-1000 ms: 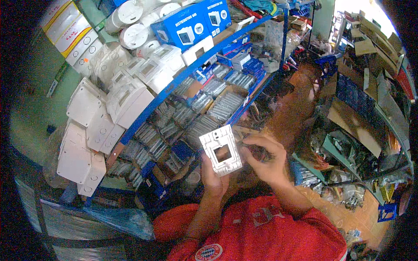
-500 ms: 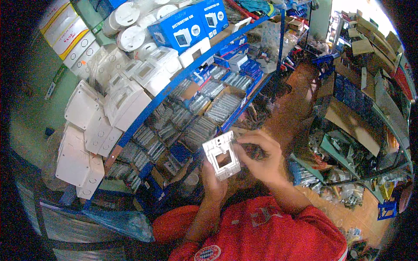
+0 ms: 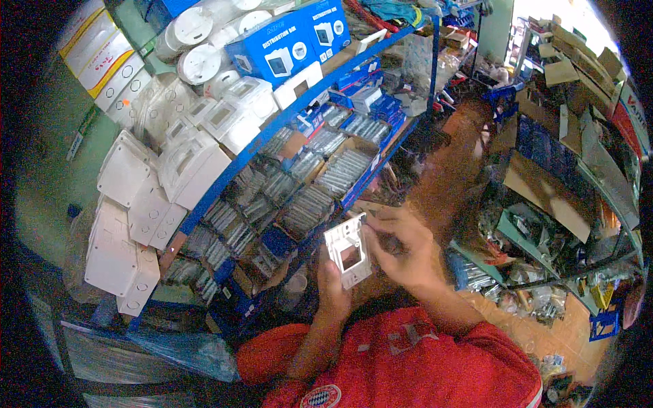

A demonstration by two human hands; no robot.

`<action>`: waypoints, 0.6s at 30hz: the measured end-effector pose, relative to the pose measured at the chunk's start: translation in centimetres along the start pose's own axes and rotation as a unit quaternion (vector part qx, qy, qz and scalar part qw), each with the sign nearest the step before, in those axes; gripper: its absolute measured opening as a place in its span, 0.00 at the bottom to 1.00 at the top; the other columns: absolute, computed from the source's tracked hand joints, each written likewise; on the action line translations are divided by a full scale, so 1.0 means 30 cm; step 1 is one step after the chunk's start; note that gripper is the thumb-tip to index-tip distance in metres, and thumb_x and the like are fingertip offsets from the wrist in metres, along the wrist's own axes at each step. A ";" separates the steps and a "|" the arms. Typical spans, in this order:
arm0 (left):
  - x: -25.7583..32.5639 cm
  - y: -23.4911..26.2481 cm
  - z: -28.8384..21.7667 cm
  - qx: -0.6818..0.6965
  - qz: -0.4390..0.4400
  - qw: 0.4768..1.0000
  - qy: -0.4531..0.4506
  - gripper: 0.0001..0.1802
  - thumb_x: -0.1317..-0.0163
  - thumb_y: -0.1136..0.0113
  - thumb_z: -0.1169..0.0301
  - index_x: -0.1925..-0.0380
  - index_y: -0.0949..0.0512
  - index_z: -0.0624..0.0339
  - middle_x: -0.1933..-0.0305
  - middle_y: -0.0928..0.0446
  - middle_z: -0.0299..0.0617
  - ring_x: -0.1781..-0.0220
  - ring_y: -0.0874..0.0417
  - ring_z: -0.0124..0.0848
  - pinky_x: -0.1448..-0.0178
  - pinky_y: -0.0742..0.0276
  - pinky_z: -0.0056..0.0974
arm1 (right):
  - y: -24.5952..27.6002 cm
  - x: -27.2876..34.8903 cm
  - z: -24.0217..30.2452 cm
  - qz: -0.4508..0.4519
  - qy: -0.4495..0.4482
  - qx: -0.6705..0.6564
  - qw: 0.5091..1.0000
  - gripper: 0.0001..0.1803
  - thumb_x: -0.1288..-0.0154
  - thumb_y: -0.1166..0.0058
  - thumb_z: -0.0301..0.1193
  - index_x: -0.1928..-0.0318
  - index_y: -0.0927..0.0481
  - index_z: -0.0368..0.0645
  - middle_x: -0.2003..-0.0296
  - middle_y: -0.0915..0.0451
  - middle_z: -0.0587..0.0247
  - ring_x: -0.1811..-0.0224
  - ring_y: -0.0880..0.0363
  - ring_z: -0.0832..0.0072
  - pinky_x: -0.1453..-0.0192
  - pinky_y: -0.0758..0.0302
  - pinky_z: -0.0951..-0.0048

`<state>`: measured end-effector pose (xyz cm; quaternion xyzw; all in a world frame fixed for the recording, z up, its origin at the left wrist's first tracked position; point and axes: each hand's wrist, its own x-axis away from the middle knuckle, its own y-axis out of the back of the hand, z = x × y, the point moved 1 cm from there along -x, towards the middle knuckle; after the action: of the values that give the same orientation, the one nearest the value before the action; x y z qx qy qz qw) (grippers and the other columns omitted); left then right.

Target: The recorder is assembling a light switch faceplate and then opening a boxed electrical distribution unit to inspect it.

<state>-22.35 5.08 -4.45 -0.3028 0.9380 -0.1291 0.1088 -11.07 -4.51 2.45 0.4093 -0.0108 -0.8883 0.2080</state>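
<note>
A white plastic faceplate (image 3: 354, 278) with a rectangular window is held up in front of my chest, tilted, with clips and small openings moulded along its upper part. My left hand (image 3: 332, 291) grips its lower left side, the thumb along the edge and the other fingers hidden behind. At its upper right edge is my right hand (image 3: 409, 248), fingers bent and drawn together near the top corner. Blur and the hand's own angle hide whether those fingertips pinch the faceplate or something small beside it.
Left of my hands runs a blue-edged shelf (image 3: 235, 170) carrying white enclosure boxes (image 3: 112, 251) and a blue carton (image 3: 269, 54). Below it, cardboard trays hold metal rods (image 3: 343, 170). Cluttered shelving with cartons (image 3: 547, 194) stands at right, above a tiled floor (image 3: 527, 340).
The faceplate has turned and is seen more obliquely, a little lower. My right hand has shifted slightly left and down with it. The whole view has moved slightly.
</note>
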 end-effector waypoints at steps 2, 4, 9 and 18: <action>0.000 0.002 0.005 0.001 0.001 1.000 -0.003 0.43 0.38 0.62 0.38 0.37 0.46 0.64 0.41 0.33 0.52 0.41 0.29 0.41 0.39 0.34 0.45 | 0.007 -0.001 0.012 0.012 0.000 0.004 1.000 0.11 0.52 0.38 0.20 0.65 0.21 0.38 0.67 0.21 0.55 0.65 0.20 0.62 0.59 0.23 0.68; 0.003 -0.011 0.002 0.016 -0.008 1.000 0.005 0.43 0.38 0.63 0.37 0.37 0.47 0.63 0.41 0.34 0.52 0.41 0.30 0.41 0.39 0.34 0.44 | 0.016 -0.002 0.015 0.034 0.018 0.026 0.999 0.12 0.53 0.37 0.21 0.64 0.21 0.38 0.67 0.22 0.56 0.64 0.21 0.62 0.59 0.23 0.66; 0.007 -0.038 -0.009 -0.001 0.008 1.000 0.000 0.43 0.38 0.64 0.37 0.37 0.47 0.62 0.40 0.35 0.51 0.40 0.31 0.40 0.39 0.34 0.44 | 0.025 -0.025 -0.007 0.030 0.012 0.047 0.998 0.14 0.55 0.38 0.21 0.64 0.21 0.39 0.64 0.22 0.55 0.63 0.21 0.61 0.58 0.24 0.67; -0.003 -0.026 -0.009 0.016 -0.028 0.999 0.011 0.39 0.35 0.66 0.40 0.40 0.40 0.65 0.44 0.29 0.49 0.42 0.28 0.39 0.40 0.32 0.44 | 0.015 -0.031 -0.018 0.093 -0.021 0.048 0.994 0.12 0.55 0.38 0.22 0.66 0.21 0.38 0.64 0.21 0.53 0.63 0.21 0.58 0.61 0.25 0.67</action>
<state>-21.95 4.57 -3.95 -0.3252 0.9282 -0.1507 0.0997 -9.98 -4.49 2.84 0.3972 -0.0957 -0.8720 0.2697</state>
